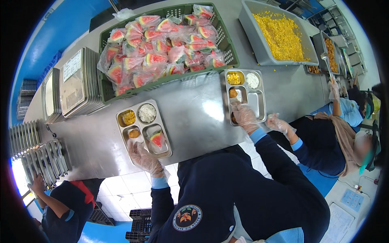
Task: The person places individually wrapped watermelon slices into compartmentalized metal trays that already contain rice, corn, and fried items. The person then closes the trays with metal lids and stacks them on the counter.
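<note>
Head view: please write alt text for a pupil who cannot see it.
A gloved left hand is at a metal tray with rice and watermelon; the gloved right hand is at a second tray. Beyond, a green crate holds bagged watermelon slices.

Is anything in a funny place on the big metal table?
Maybe this: a crumpled piece of clear plastic sits alone just outside the green crate. It looks odd because the bagged watermelon is inside.

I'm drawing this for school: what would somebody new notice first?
Probably the green crate heaped with bagged watermelon slices, at the top, left of centre. Next, maybe the bright yellow food in the grey tub at upper right. Below the crate, the left hand touches a steel tray.
</note>
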A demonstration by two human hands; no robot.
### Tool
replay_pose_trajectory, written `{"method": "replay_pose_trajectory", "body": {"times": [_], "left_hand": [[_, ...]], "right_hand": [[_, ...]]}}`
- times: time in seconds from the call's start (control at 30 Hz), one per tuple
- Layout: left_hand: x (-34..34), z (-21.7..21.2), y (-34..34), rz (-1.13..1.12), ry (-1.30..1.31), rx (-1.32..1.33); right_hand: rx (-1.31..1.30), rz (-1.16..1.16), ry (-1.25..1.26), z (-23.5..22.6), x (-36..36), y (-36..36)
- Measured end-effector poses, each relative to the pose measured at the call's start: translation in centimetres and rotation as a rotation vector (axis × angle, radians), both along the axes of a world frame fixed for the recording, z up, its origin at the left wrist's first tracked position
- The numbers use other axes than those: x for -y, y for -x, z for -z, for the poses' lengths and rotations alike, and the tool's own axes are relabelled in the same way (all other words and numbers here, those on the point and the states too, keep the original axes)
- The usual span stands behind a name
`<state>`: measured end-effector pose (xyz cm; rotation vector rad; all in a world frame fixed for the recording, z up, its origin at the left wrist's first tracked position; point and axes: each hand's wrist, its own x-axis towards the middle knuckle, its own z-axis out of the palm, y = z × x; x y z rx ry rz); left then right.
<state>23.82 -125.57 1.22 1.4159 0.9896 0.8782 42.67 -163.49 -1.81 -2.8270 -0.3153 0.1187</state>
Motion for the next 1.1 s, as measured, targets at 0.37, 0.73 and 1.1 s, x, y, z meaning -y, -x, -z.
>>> {"method": "replay_pose_trajectory", "body": {"times": [0.37, 0.73, 1.1], "left_hand": [[-1.1, 2.1, 0.8, 0.107, 0.05, 0.031], [-3.7, 2.2, 1.5, 0.042, 0.141, 0.05], [-4.3, 2.0, 3.2, 0.026, 0.162, 0.095]], "right_hand": [[-0.057, -0.456, -0.147, 1.0, -11.0, 5.1], [-0.088, -0.517, -0.359, -8.1, -16.8, -2.4], [-0.154, 0.009, 0.27, -12.6, -18.9, -26.0]]}}
